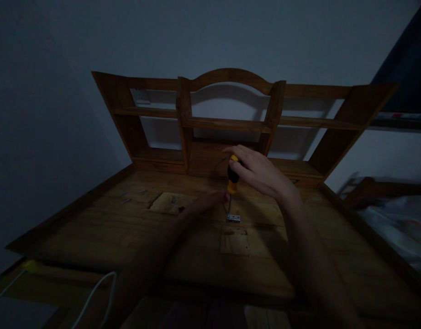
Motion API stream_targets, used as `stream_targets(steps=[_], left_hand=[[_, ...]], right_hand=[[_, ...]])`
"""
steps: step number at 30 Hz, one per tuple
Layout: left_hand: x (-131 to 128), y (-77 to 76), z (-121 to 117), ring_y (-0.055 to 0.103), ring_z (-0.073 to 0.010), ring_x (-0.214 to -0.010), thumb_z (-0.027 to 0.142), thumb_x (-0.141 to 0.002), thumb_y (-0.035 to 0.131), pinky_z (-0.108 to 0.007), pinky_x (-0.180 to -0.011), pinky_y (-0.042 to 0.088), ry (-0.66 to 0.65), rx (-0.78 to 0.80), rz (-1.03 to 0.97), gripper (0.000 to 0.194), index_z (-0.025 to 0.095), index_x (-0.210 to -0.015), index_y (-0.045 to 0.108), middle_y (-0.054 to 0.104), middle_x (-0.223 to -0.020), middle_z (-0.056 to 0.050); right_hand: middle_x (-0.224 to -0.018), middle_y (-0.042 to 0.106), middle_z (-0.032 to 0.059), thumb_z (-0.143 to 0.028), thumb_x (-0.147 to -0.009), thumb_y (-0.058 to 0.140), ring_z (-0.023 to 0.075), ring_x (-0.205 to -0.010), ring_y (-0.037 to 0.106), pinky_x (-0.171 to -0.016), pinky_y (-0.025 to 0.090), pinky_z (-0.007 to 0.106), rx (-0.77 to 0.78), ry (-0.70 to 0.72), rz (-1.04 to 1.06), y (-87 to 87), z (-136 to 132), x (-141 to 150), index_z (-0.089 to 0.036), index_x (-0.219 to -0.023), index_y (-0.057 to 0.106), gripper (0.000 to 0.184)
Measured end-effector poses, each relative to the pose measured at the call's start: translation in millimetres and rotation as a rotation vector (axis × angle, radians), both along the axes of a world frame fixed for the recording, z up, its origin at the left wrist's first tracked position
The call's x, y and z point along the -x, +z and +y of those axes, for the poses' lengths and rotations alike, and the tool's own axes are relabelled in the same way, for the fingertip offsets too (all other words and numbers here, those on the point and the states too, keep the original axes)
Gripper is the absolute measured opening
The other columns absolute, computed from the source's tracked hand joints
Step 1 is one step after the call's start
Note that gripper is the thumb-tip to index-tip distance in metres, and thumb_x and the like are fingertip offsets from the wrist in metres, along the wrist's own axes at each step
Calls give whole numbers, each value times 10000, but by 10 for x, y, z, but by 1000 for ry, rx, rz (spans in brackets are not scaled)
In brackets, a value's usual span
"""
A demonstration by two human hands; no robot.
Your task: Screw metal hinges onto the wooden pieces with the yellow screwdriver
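Note:
A yellow and black screwdriver (233, 176) stands nearly upright over the wooden desk (128, 233). My right hand (255, 170) is closed round the top of its handle. The tip of the shaft meets a small silver metal hinge (234, 218) lying on the desk. My left hand (215, 201) is beside the shaft, low and in shadow; its fingertips are close to the shaft, but the dim light hides whether they grip it. In front of the hinge lies a small square wooden piece (234, 241).
Left of the hands is a pale rectangular piece (171, 202) with small dark bits on it. Several thin metal pieces (126, 201) lie farther left. A wooden shelf unit (227, 123) rises at the back. A white cable (97, 288) hangs at the front left.

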State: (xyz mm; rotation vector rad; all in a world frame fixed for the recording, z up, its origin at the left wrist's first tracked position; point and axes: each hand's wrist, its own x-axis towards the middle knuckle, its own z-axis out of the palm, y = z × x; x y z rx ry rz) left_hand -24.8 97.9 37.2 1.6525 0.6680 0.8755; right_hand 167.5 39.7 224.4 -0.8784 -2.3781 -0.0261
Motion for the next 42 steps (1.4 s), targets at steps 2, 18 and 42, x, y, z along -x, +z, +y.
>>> stream_targets(steps=[2,18,42], left_hand=[[-2,-15,64,637,-221,-918,804,-875,270,-347,-894,480,72,235,-170,806,105,-849,670,700,-940,-123],[96,5,151,664,-181,-725,593,-987,315,-315,-761,525,242,658,-669,618,137,-746,655,677,-752,-83],[87,49,115,662,-180,-704,536,-998,351,-323,-758,530,248,668,-695,576,126,-726,650,669,-732,-82]], right_hand=[[-1337,613,83,-288,-997,391,242,-1223,571,-1055,407,389,16,41,6,10,0,-16,-182,-1325,567,388],[-1312,637,48,-200,-867,538,225,-1146,607,-990,441,361,47,105,6,11,47,-53,-243,-1370,564,506],[-1125,716,40,-394,-950,573,215,-994,668,-872,469,325,34,45,5,42,2,-60,-247,-1196,642,294]])
